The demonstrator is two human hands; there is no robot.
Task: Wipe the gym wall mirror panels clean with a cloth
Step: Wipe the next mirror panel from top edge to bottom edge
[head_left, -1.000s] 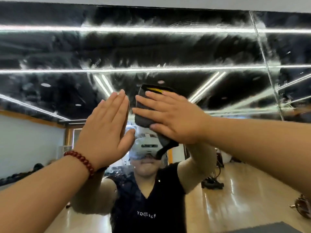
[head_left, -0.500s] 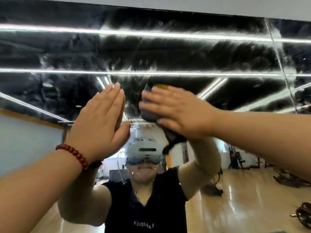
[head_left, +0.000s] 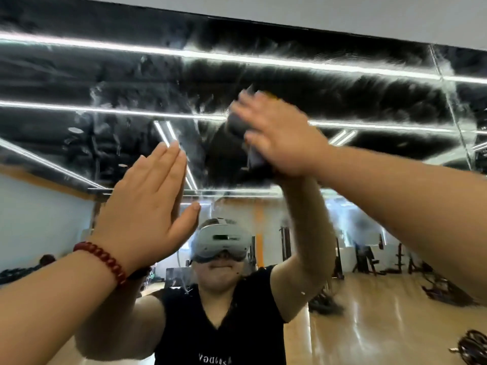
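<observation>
The wall mirror fills the view, streaked with smears across its upper part. My right hand presses a dark grey cloth with a yellow edge flat against the glass, fingers spread straight; hand and cloth are blurred. My left hand rests flat on the mirror lower and to the left, fingers straight and together, a red bead bracelet on its wrist. Most of the cloth is hidden under my right hand.
A vertical seam between mirror panels runs down the right side. A pale wall strip lies above the mirror's top edge. The glass reflects a person in a black shirt, a wooden gym floor and equipment.
My right hand has slid the cloth up and to the right across the glass. My left hand stays flat on the mirror in about the same place.
</observation>
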